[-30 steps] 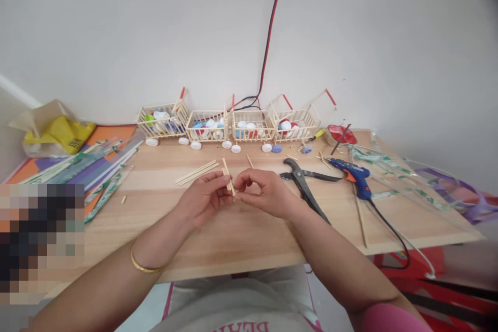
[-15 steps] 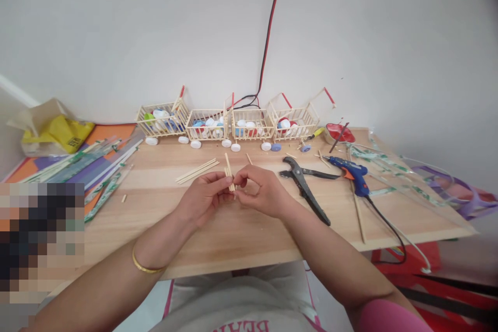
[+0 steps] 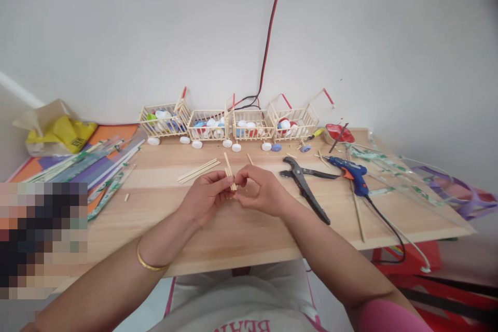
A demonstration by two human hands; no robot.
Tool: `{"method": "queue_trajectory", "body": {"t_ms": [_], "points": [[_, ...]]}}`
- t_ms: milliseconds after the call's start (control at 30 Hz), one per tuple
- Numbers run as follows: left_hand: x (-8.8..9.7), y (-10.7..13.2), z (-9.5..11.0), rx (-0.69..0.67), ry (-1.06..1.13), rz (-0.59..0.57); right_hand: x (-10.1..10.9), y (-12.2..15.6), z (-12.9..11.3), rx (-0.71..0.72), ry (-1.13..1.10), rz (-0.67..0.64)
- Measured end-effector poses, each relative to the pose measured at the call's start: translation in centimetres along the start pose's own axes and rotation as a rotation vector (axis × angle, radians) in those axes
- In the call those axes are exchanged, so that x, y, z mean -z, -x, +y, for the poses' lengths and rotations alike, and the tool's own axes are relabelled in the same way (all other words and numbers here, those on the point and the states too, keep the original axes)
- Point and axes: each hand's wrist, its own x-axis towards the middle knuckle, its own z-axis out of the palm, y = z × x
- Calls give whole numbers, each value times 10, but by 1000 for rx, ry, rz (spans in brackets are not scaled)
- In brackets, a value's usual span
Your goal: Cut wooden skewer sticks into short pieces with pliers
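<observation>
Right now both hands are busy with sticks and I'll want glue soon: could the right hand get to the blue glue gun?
Probably yes: the glue gun lies on the table right of the right hand; only the black pliers lie between.

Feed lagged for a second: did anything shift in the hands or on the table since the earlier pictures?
Hardly anything. The left hand and right hand pinch the same bundle of sticks as before, fingers only slightly adjusted. Nothing was picked up or let go. Pliers, glue gun and stick carts stayed put.
</observation>
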Motion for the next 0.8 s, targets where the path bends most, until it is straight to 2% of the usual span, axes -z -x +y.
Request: {"method": "queue_trajectory", "body": {"t_ms": [167,467,667,800], "points": [[-1,1,1,-12,-23,-10,2,0,0,-57,-63,-12],[0,0,-3,-25,-55,-49,-3,2,7,-47,-37,-10],[-2,2,0,-56,-172,41,6,0,3,-63,-103,-84],[-2,2,2,-91,-161,42,12,1,2,-50,-131,-47]]}}
